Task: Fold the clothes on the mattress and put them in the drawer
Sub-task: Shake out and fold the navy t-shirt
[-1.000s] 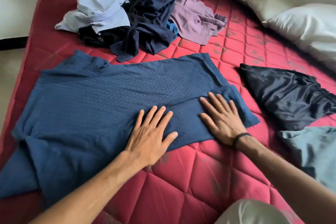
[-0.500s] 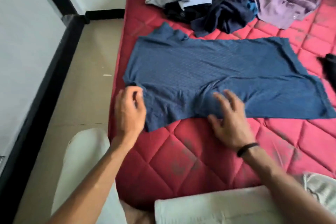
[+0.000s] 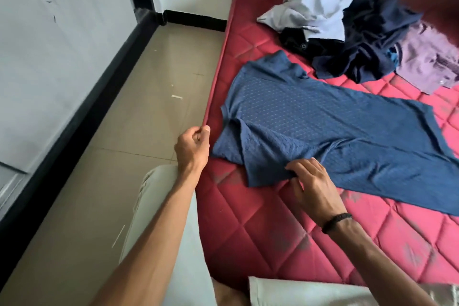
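Observation:
A dark blue patterned shirt (image 3: 335, 126) lies spread flat on the red quilted mattress (image 3: 268, 236), with its near-left sleeve turned in over the body. My right hand (image 3: 313, 186) pinches the shirt's near edge between thumb and fingers. Left of the shirt, at the mattress edge, my left hand (image 3: 192, 148) hovers with curled fingers, thumb against fingertips, and holds no cloth. No drawer is in view.
A heap of unfolded clothes sits at the back: a light blue garment (image 3: 313, 10), a navy one (image 3: 367, 40) and a purple one (image 3: 427, 62). Tiled floor (image 3: 139, 151) runs along the mattress's left side up to a white wall (image 3: 54, 52). My pale-trousered knee (image 3: 164, 218) is below.
The view swung left. My left hand took the near-left sleeve, turned it in over the shirt and came off it. My right hand went from pressing flat to pinching the near edge.

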A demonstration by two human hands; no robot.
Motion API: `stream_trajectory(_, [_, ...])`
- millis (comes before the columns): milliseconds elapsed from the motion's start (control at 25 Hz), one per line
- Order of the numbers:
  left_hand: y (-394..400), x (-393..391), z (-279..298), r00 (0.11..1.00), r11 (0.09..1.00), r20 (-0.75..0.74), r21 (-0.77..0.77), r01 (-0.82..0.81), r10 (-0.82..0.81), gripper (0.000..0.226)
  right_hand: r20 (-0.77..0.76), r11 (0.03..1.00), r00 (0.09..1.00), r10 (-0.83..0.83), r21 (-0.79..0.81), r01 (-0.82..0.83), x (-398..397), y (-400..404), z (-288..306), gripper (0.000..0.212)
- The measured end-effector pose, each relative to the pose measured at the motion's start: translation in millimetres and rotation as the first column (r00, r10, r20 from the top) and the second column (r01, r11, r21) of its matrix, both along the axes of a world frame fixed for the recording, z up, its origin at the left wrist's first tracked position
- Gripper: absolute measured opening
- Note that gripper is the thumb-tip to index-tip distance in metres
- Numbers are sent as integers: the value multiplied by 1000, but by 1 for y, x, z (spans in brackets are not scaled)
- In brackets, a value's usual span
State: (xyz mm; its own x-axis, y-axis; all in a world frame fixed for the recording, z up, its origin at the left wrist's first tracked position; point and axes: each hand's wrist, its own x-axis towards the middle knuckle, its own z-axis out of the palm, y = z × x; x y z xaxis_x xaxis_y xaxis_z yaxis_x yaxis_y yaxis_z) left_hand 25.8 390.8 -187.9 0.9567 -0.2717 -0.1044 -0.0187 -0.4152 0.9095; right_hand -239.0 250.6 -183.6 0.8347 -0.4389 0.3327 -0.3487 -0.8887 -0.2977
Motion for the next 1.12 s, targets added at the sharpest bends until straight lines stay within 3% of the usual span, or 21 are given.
stream_trajectory(80, [2, -6, 2, 970, 999, 240, -16, 50, -45, 14, -57, 1000, 998, 18, -18, -19, -1, -2, 1, 35])
stream_trajectory(160, [4, -21, 5, 784, 925, 499, 111, 364, -369, 24, -105, 998, 995, -4, -64, -3, -3, -9, 1, 43])
stream_trajectory(240, [1, -44, 7, 481, 719, 552, 376, 585, -680, 45, -114, 997, 993, -35, -78, 26, -6, -20, 2, 44])
stream_trajectory(280, [0, -55, 8, 357, 623, 532, 486, 613, -767, 52, -113, 997, 993, -46, -68, 39, -7, -24, 3, 44])
stream_trajectory(360, [-5, -68, 3, 228, 518, 491, 609, 600, -841, 60, -125, 999, 991, -50, -23, 48, -7, -26, 8, 41])
stream_trajectory(480, [-7, -70, -8, 253, 541, 496, 609, 580, -831, 57, -133, 993, 990, -40, 101, 54, -9, -29, 14, 36])
stream_trajectory(600, [-10, -68, -10, 295, 644, 607, 504, 575, -738, 19, -120, 974, 991, -61, 210, 86, -10, -40, 22, 31])
stream_trajectory(680, [-17, -60, -7, 404, 697, 605, 385, 605, -686, 17, -139, 960, 988, -75, 257, 109, -9, -46, 26, 25])
stream_trajectory(760, [-26, -47, 1, 520, 693, 499, 264, 671, -693, 12, -166, 933, 978, -124, 317, 172, -5, -54, 27, 19])
stream_trajectory(800, [-30, -42, 5, 520, 653, 425, 271, 708, -741, 20, -188, 908, 968, -164, 354, 223, -2, -59, 28, 17])
stream_trajectory(880, [-30, -38, 10, 384, 510, 347, 432, 744, -855, 57, -229, 857, 950, -212, 424, 293, 2, -65, 27, 15])
stream_trajectory(960, [-26, -38, 8, 271, 437, 357, 562, 702, -894, 63, -251, 828, 940, -232, 455, 326, 6, -68, 24, 15])
stream_trajectory(1000, [-26, -36, 10, 299, 459, 361, 539, 706, -883, 50, -254, 821, 937, -240, 462, 336, 8, -69, 24, 15])
stream_trajectory(1120, [-45, -22, 22, 627, 650, 175, 254, 716, -759, 21, -267, 771, 922, -280, 510, 382, 16, -77, 19, 15])
